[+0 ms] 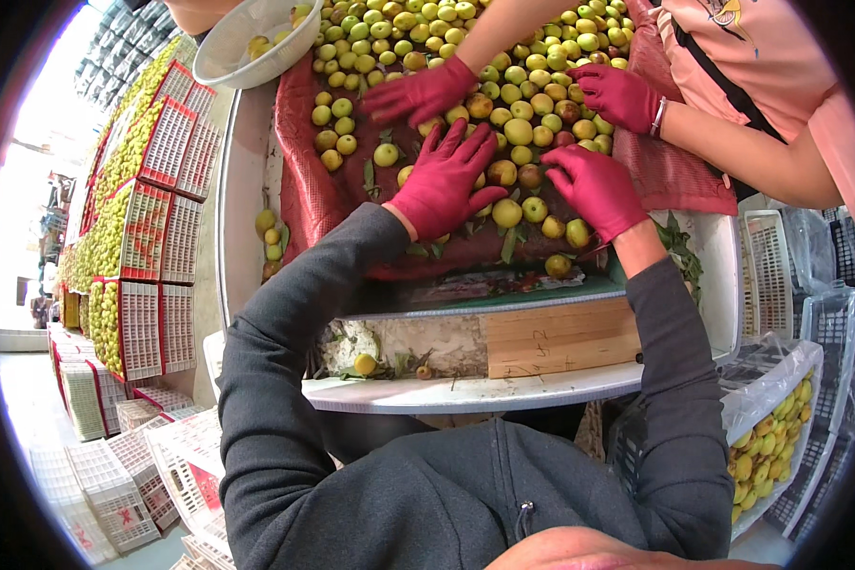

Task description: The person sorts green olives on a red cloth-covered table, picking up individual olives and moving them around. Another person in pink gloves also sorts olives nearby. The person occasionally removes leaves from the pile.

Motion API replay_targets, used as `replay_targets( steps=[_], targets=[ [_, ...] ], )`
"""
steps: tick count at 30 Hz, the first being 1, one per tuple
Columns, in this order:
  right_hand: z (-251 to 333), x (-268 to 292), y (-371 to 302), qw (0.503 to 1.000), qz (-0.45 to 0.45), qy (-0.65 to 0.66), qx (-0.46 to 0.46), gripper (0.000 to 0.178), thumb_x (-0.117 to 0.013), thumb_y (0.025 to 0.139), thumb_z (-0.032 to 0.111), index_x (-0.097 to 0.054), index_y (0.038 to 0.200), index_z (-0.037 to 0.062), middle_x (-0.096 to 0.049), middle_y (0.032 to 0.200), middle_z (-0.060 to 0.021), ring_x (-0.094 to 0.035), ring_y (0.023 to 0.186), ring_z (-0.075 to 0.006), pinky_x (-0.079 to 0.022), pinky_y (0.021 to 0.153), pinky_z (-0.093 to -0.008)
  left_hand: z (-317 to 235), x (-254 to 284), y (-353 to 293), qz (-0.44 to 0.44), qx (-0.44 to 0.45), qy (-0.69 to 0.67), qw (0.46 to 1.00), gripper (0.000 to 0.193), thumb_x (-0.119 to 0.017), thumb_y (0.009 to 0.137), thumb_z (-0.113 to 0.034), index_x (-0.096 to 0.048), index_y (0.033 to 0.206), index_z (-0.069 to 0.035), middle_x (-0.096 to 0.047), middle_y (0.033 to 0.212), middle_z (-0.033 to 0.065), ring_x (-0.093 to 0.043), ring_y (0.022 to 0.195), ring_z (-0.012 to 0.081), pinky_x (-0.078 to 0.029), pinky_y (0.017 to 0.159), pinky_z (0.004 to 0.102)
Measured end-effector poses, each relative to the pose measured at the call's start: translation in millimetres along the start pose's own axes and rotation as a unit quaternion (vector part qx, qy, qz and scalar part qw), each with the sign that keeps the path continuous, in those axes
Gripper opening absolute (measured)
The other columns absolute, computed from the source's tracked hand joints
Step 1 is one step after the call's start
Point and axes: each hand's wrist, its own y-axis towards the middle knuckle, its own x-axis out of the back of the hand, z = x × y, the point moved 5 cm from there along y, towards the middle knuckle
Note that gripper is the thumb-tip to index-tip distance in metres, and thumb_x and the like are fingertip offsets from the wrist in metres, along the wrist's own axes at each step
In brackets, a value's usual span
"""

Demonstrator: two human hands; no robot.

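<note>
Small round green-yellow fruits (518,131), some with brown patches and looking like jujubes, lie on a dark red mesh cloth (299,161) in a white-sided bin. My left hand (446,185), in a crimson glove, lies palm down with spread fingers over several of them; what is under the palm is hidden. To its right, my right hand (600,193), gloved alike, reaches in with bent, parted fingers, nearest to a brownish fruit (530,177). No fruit shows in its grasp. A few loose green leaves (509,245) lie between my hands.
A co-worker's two gloved hands (426,92) (622,98) work among the fruits just beyond mine. A white basin (256,43) rests at the far left corner. Stacked fruit crates (142,237) stand left; a fruit-filled crate (769,442) sits right. A wooden board (562,337) edges the near side.
</note>
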Motion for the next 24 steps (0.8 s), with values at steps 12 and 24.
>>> replay_targets(
  steps=[12,24],
  targets=[
    [3,3,4,0.998,-0.056,0.024,-0.008,0.013,-0.065,0.094,0.018,-0.074,0.101,0.0125,-0.074,0.099,-0.0120,-0.071,0.091,-0.0357,-0.057,0.074,-0.0454,-6,-29,78,-0.083,-0.038,0.048,0.995,0.064,-0.059,0.101,-0.048,-0.047,0.155,-0.016,-0.045,0.158,0.0173,-0.039,0.147,0.0440,-0.027,0.120,0.0632],
    [4,11,4,0.997,-0.078,0.027,0.011,0.012,-0.066,0.093,0.015,-0.073,0.102,0.0124,-0.074,0.100,-0.0118,-0.071,0.090,-0.0357,-0.057,0.073,-0.0454,-37,-5,10,-0.019,-0.157,-0.006,0.987,0.065,-0.068,0.096,-0.046,-0.053,0.150,-0.013,-0.041,0.161,0.0183,-0.036,0.150,0.0417,-0.028,0.120,0.0602]
  ],
)
